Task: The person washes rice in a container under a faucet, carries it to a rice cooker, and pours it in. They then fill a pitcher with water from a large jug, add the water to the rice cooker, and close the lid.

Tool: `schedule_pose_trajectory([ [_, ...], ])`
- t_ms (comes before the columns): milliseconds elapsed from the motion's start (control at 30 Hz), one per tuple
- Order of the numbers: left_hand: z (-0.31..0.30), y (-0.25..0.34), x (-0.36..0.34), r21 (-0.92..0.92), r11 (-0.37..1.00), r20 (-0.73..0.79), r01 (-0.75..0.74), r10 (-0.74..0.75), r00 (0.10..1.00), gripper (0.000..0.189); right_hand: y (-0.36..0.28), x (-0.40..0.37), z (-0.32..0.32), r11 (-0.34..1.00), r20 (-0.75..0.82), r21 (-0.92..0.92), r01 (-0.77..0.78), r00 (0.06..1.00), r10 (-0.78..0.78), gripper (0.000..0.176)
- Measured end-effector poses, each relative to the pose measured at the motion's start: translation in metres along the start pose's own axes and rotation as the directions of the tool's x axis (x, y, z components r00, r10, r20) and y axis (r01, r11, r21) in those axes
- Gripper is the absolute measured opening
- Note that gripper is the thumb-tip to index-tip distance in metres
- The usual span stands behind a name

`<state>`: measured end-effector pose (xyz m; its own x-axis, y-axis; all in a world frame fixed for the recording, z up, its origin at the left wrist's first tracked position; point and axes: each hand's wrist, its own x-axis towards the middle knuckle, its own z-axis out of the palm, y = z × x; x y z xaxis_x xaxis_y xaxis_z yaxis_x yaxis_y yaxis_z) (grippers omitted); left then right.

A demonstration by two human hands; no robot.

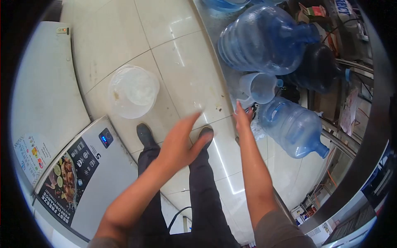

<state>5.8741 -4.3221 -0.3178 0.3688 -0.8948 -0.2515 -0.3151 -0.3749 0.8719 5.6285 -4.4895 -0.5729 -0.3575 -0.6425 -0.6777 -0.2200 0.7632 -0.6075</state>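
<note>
My left hand [180,142] is held out over the tiled floor, slightly blurred, with its thumb and fingers apart and nothing in it. My right hand [243,117] is by the edge of the metal shelf, its fingers apart. Just beyond its fingertips, a clear plastic pitcher [262,88] lies tipped with its round mouth in view and its handle toward the hand. I cannot make out whether a fingertip touches that handle. Beside the right hand is a large blue water jug [289,126] lying on its side. Another big jug [260,39] lies farther back.
A round translucent plastic tub [133,91] stands on the floor [182,53] ahead. White freezers [93,173] line the left. A dark jug [316,68] lies behind the pitcher, near metal rails [339,142]. My shoes [144,135] are between tub and shelf.
</note>
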Motion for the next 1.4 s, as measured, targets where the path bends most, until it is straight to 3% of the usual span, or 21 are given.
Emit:
schedule_pose_trajectory([
  [67,0.011,0.055,0.111,-0.138,0.951,-0.289,-0.275,0.227,0.930,0.067,-0.007,-0.046,-0.021,1.000,0.099,-0.002,0.024,0.995,-0.024,0.087],
  [100,0.024,0.079,0.168,-0.132,0.891,-0.498,-0.433,0.318,0.807,0.069,0.003,-0.057,-0.030,0.995,0.091,-0.038,0.091,0.992,-0.087,0.081],
  [167,0.038,0.118,0.261,0.036,0.795,-0.542,-0.605,0.524,0.657,0.061,0.036,-0.074,-0.052,0.987,0.072,-0.074,0.145,0.988,-0.140,0.074],
  [233,0.073,0.132,0.329,-0.193,0.758,-0.513,-0.623,0.463,0.722,0.068,0.077,-0.076,-0.068,0.940,0.115,-0.147,0.307,0.950,-0.292,0.057],
  [267,0.081,0.125,0.346,-0.191,0.754,-0.509,-0.628,0.471,0.721,0.068,0.084,-0.082,-0.072,0.942,0.111,-0.139,0.307,0.950,-0.293,0.057],
  [333,0.094,0.114,0.356,-0.006,0.832,-0.079,-0.554,0.552,0.830,0.065,0.087,-0.100,-0.074,0.952,0.102,-0.178,0.249,0.967,-0.234,0.041],
  [367,0.099,0.112,0.355,-0.003,0.831,-0.071,-0.557,0.555,0.829,0.065,0.081,-0.110,-0.074,0.978,0.070,-0.118,0.170,0.984,-0.163,0.034],
  [467,0.089,0.107,0.329,0.122,0.857,-0.245,-0.502,0.516,0.821,0.057,0.072,-0.101,-0.068,0.994,0.107,-0.074,0.081,0.992,-0.073,0.030],
  [567,0.061,0.087,0.297,-0.067,0.890,-0.365,-0.452,0.399,0.841,0.049,0.057,-0.063,-0.058,0.981,0.174,-0.121,0.152,0.976,-0.129,0.027],
  [600,0.045,0.078,0.285,-0.074,0.899,-0.422,-0.432,0.365,0.830,0.047,0.070,-0.034,-0.050,0.979,0.123,0.053,0.196,0.972,-0.202,0.037],
  [633,0.030,0.060,0.281,-0.113,0.850,-0.424,-0.515,0.427,0.799,0.045,0.021,-0.050,-0.038,0.987,-0.014,0.156,0.029,1.000,-0.027,0.051],
  [667,0.020,0.040,0.275,-0.165,0.793,-0.420,-0.586,0.481,0.769,0.044,0.003,-0.045,-0.032,0.987,-0.015,0.161,-0.008,1.000,0.011,0.058],
  [733,0.007,0.023,0.238,-0.371,0.774,-0.413,-0.514,0.358,0.837,0.048,-0.016,-0.020,-0.021,0.985,-0.013,0.167,-0.038,0.999,0.041,0.065],
  [800,0.003,0.022,0.205,-0.344,0.775,-0.438,-0.530,0.367,0.821,0.042,-0.023,0.004,-0.013,0.999,0.295,0.028,-0.040,0.955,0.030,0.070],
  [833,0.002,0.024,0.185,-0.315,0.780,-0.457,-0.541,0.375,0.807,0.036,-0.023,0.019,-0.011,0.999,0.292,0.020,-0.044,0.956,0.037,0.070],
  [933,0.007,0.060,0.113,-0.127,0.726,-0.231,-0.675,0.640,0.732,0.025,-0.006,0.056,-0.012,0.976,0.460,0.214,-0.031,0.885,-0.073,0.053],
  [1100,-0.004,0.098,0.014,-0.180,0.820,-0.117,-0.544,0.531,0.839,0.022,0.029,0.065,0.002,0.991,0.575,0.072,0.110,0.808,-0.131,0.040],
  [1200,-0.033,0.089,-0.032,-0.257,0.869,0.048,-0.423,0.449,0.892,0.021,0.042,0.039,0.027,0.904,0.637,-0.176,0.391,0.745,-0.198,0.034],
  [1267,-0.047,0.075,-0.066,-0.281,0.883,0.100,-0.375,0.415,0.904,0.020,0.016,-0.039,0.046,0.638,0.659,-0.223,0.738,0.596,-0.459,0.025],
  [1333,-0.055,0.060,-0.100,-0.325,0.926,0.191,-0.195,0.266,0.945,0.027,0.039,-0.042,0.072,0.583,0.771,-0.288,0.760,0.545,-0.330,0.028],
  [1400,-0.057,0.046,-0.130,-0.335,0.932,0.224,-0.141,0.224,0.948,0.027,0.065,-0.037,0.100,0.662,0.848,-0.362,0.656,0.527,-0.059,0.033],
])
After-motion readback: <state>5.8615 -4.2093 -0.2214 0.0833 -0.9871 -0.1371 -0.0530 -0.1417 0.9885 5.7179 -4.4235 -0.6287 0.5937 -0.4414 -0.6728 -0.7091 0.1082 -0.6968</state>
